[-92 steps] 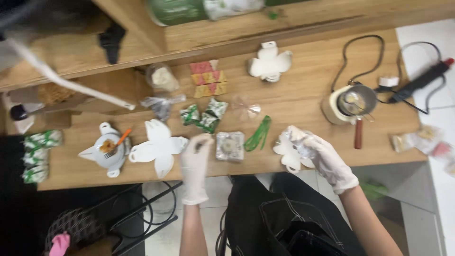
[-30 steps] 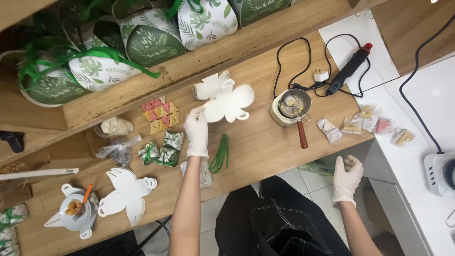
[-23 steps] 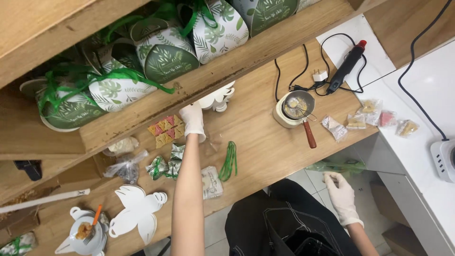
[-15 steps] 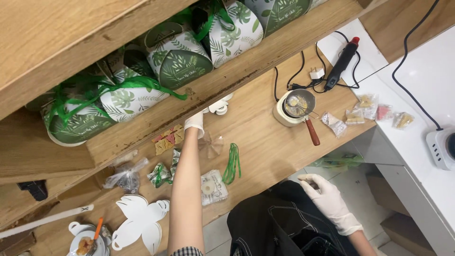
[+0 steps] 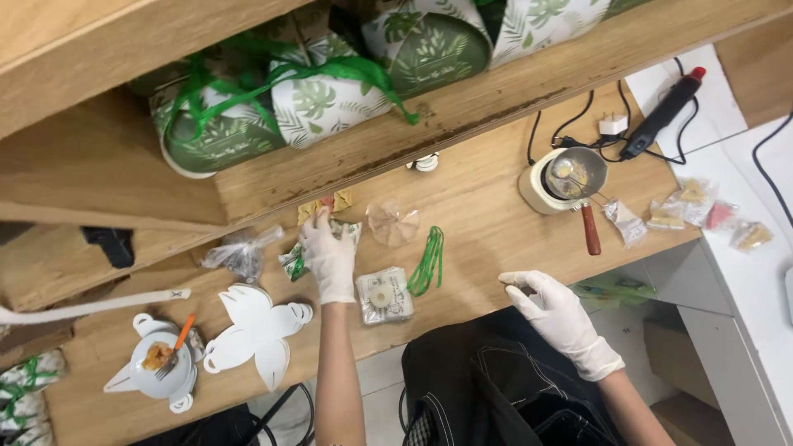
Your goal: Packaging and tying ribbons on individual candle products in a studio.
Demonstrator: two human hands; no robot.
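Note:
My left hand [image 5: 329, 258], in a white glove, rests on small green-and-white wrapped packets [image 5: 294, 263] on the wooden table, fingers curled over them near the shelf edge. Just right of it lie a clear wrapped round cake [image 5: 383, 296], a crumpled clear wrapper [image 5: 391, 223] and a bundle of green ribbon [image 5: 428, 261]. My right hand [image 5: 555, 307], also gloved, hovers at the table's front edge with thumb and forefinger pinched and nothing visible in them. A flat white flower-shaped box blank [image 5: 254, 332] lies to the left.
A wooden shelf [image 5: 462, 99] overhangs the table and holds leaf-print gift boxes [image 5: 318, 103] tied with green ribbon. A small melting pot with a wooden handle [image 5: 568, 180], a black glue gun [image 5: 661, 111], sweets in clear wrappers [image 5: 694, 211] and a white bowl with a spoon [image 5: 163, 373] stand around.
My left hand has put the white folded box away towards the shelf and come back down onto the green packets. My right hand has risen to the table's edge.

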